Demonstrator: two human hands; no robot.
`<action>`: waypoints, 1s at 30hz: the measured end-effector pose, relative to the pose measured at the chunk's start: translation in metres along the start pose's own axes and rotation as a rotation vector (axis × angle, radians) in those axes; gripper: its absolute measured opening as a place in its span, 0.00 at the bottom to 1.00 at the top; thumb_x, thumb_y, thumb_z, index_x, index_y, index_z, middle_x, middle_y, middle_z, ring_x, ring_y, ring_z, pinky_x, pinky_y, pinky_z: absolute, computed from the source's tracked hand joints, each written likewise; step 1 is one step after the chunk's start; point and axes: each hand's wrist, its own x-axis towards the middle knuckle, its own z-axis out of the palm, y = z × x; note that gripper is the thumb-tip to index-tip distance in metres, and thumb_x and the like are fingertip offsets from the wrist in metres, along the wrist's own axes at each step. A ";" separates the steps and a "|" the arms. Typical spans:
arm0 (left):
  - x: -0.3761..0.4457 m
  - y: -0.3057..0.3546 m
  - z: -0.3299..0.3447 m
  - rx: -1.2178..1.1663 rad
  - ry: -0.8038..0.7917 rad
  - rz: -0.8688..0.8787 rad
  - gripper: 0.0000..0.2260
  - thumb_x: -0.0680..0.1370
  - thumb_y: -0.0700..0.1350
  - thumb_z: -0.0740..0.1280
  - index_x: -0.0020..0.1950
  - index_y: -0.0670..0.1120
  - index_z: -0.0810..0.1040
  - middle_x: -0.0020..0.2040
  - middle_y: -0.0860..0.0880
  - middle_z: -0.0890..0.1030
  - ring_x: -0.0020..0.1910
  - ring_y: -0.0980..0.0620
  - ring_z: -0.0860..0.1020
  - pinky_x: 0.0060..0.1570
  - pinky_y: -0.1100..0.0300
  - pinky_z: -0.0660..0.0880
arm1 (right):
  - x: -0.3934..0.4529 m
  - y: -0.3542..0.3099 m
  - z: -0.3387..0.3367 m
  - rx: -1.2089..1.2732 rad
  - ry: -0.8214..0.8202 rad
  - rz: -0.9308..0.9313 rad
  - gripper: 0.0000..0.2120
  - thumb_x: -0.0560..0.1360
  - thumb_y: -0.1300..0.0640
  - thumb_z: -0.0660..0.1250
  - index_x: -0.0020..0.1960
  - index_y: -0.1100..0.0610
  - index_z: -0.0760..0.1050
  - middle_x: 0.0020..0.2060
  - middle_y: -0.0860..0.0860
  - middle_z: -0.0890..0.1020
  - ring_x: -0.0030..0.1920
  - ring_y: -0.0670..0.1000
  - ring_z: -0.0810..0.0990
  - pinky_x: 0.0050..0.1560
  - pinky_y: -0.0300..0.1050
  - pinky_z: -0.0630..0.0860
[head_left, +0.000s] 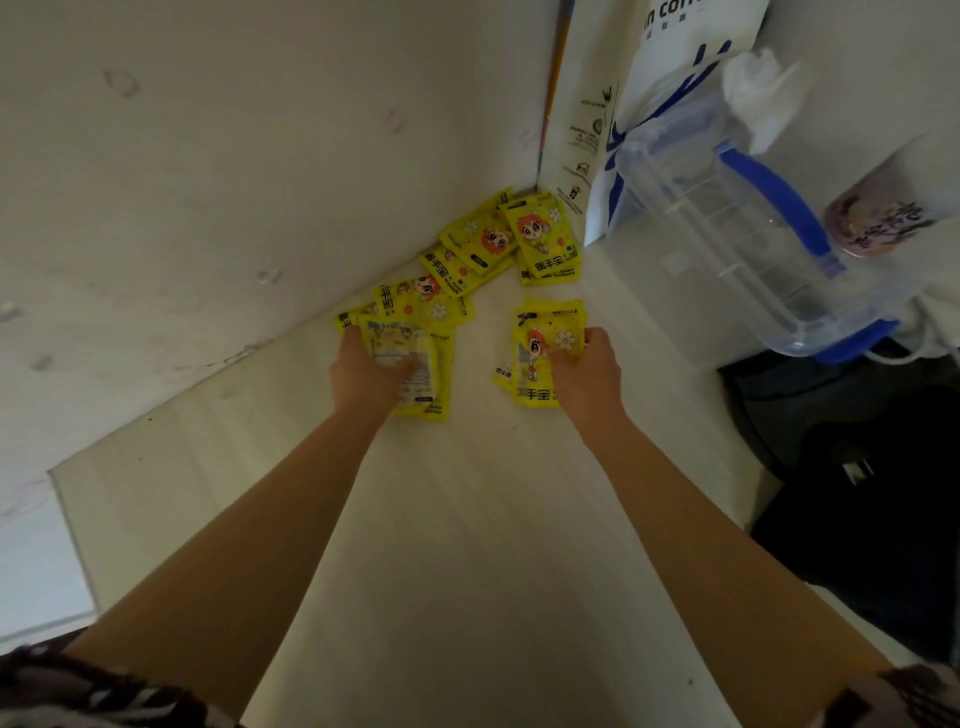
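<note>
Dim, even indoor light, yellowish cast; no hard shadows. Brightest far right, faint glare on clear container (727, 223). Near right falls to black. Strong wide-angle bending at edges. Left hand (363, 371), right hand (592, 371), yellow packets (540, 234) slightly blurred.

I see packet pile (493, 244) in far table (467, 545) corner; left packet (432, 375) and right packet (535, 338) before it; container (737, 228) right.

The left forearm (249, 545) and right forearm (701, 519) are bare all the way down to the left hand (363, 371) and right hand (589, 371). The left sleeve (104, 691) is dark brown-black fabric with irregular white streaks, like an animal-stripe print. Only a small piece of the right sleeve (914, 696) shows, in the same dark, pale-flecked cloth.
</note>
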 end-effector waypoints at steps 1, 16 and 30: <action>-0.007 -0.004 0.000 -0.014 0.001 -0.006 0.24 0.67 0.48 0.78 0.57 0.44 0.73 0.53 0.45 0.81 0.50 0.44 0.80 0.49 0.51 0.78 | -0.006 0.002 -0.004 0.011 -0.007 -0.007 0.14 0.78 0.57 0.63 0.61 0.61 0.69 0.49 0.53 0.76 0.48 0.54 0.75 0.45 0.44 0.70; -0.149 -0.051 -0.004 -0.264 -0.069 -0.110 0.17 0.67 0.45 0.77 0.51 0.49 0.75 0.45 0.50 0.82 0.44 0.48 0.82 0.46 0.45 0.81 | -0.141 0.043 -0.045 0.290 -0.218 0.012 0.06 0.77 0.59 0.65 0.54 0.56 0.72 0.45 0.52 0.80 0.38 0.45 0.79 0.33 0.33 0.76; -0.232 -0.100 -0.043 -0.346 -0.219 -0.036 0.13 0.70 0.41 0.76 0.49 0.48 0.75 0.45 0.47 0.83 0.42 0.47 0.83 0.42 0.43 0.82 | -0.263 0.106 -0.040 0.265 -0.050 0.147 0.08 0.78 0.57 0.64 0.56 0.57 0.71 0.51 0.55 0.81 0.49 0.54 0.82 0.46 0.49 0.80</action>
